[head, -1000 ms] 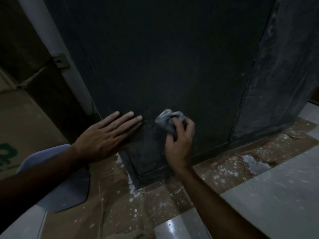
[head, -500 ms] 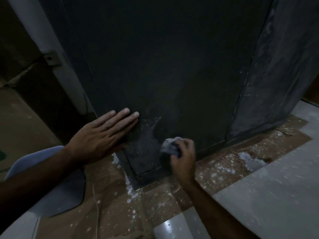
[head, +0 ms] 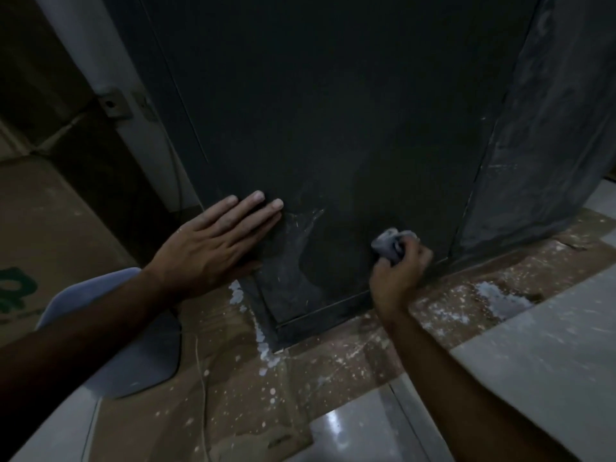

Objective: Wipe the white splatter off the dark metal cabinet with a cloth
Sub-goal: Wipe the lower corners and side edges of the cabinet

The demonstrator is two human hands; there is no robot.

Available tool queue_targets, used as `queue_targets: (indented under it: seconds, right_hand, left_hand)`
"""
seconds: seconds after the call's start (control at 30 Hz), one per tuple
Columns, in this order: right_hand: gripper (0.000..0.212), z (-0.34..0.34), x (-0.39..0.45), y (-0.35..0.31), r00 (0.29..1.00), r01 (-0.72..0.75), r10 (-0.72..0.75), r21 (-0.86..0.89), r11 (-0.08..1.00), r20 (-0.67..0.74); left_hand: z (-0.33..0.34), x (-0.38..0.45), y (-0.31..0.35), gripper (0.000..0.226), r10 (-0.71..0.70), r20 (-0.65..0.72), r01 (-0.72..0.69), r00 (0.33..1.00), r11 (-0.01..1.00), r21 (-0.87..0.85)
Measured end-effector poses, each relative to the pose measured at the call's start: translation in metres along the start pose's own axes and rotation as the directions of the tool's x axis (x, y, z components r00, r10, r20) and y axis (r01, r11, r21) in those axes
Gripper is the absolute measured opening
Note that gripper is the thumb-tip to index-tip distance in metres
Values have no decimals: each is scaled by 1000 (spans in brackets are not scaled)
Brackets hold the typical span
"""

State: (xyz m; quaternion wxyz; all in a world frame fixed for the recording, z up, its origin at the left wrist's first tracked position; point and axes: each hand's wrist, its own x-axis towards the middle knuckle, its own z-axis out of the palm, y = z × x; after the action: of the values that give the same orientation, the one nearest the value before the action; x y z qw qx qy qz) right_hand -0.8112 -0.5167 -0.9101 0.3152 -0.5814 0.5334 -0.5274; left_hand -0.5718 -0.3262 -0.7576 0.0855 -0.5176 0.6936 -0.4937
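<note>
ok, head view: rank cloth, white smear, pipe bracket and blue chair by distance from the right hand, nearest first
1. Cloth: gripped in the right hand, low on the cabinet front.
2. White smear: to its left, beside the left hand's fingers.
3. Blue chair: lower left, on the floor.
4. Pipe bracket: upper left, farthest.

You are facing the cabinet [head: 333,111], which is standing on the floor sheet [head: 300,378] spread before its foot. Your left hand [head: 213,251] is lying flat against the cabinet's lower left corner; your right hand [head: 398,271] is pressing the cloth [head: 388,243] to the cabinet's face near its lower right edge. The splatter [head: 296,235] is sitting on the cabinet between your hands. A chair seat [head: 126,328] is lying left of the cabinet, under your left forearm, and a pipe [head: 90,61] is rising behind the cabinet's left side.
</note>
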Motion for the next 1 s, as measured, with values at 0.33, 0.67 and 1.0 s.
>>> queue_targets:
  seconds: [0.33, 0.67, 1.0]
  right_hand:
    - [43, 10, -48, 16, 979, -1, -8, 48, 999, 202]
    - [31, 9, -45, 62, 961, -161, 180, -108, 981, 208]
    - [37, 23, -60, 56, 935, -299, 271, 100, 949, 231]
  left_hand:
    - [-1, 0, 0, 74, -6, -14, 6, 1000, 1000, -19]
    - [2, -1, 0, 80, 0, -9, 0, 1000, 1000, 10]
    - [4, -1, 1, 79, -10, -37, 11, 999, 1000, 18]
